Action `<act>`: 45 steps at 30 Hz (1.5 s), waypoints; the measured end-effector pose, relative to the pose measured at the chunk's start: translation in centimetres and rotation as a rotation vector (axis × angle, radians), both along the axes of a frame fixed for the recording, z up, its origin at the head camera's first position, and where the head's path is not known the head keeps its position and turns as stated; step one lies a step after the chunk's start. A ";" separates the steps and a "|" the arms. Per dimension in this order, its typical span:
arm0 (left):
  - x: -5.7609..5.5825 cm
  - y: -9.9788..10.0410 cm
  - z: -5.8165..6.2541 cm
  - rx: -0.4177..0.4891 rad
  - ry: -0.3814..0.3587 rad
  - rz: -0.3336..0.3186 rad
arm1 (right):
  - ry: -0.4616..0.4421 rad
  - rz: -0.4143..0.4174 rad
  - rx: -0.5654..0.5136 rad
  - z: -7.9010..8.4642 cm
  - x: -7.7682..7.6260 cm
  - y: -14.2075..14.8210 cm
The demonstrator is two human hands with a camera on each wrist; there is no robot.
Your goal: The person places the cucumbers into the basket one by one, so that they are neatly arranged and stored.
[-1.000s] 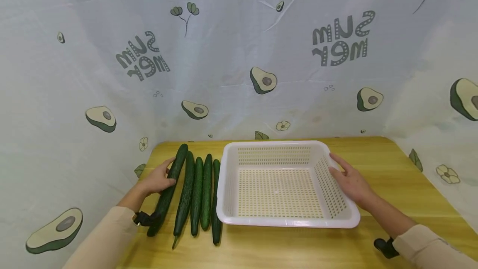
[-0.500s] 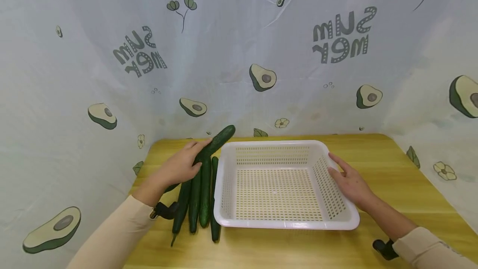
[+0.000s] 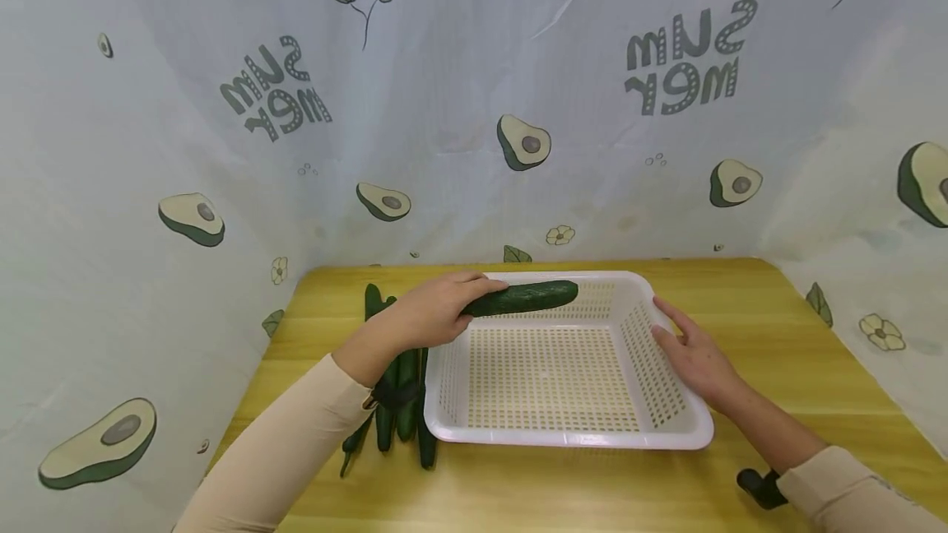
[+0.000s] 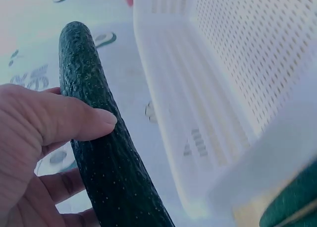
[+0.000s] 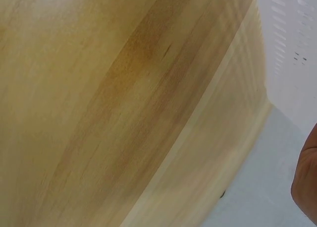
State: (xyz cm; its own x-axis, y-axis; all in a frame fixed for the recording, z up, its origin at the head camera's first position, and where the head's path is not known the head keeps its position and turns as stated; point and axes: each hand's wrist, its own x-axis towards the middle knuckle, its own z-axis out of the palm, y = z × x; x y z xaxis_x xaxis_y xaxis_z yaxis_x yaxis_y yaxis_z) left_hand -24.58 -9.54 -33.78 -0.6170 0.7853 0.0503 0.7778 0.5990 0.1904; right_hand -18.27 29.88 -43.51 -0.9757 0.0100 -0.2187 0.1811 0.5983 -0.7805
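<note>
head view: left hand (image 3: 437, 311) curled round a cucumber (image 3: 526, 298) over the basket (image 3: 563, 439), mid-frame. right hand (image 3: 699, 360) on basket's right rim, can't tell if gripping.

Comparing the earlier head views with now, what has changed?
The left hand has carried a long, dark green cucumber rightward to above the white, perforated plastic basket, turning it crosswise. The right hand, basket and other green cucumbers stayed in place.

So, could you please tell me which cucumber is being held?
The cucumber in the left hand, raised above the table; the other cucumbers lie on it, left of the basket.
</note>
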 end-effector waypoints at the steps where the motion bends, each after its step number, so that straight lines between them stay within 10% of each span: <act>1: -0.1 0.5 0.0 -0.008 -0.002 -0.012 | 0.001 -0.002 0.008 0.0 0.0 0.0; 19: -1.8 8.3 -3.2 -0.151 -0.043 -0.041 | 0.020 -0.006 0.023 0.1 0.3 -0.5; 27: -2.7 10.9 -5.1 -0.208 -0.035 0.048 | 0.027 -0.008 -0.009 0.1 0.4 -0.7; 45: -4.2 12.3 -9.5 -0.262 0.078 0.155 | 0.016 -0.016 -0.015 0.3 0.2 -0.6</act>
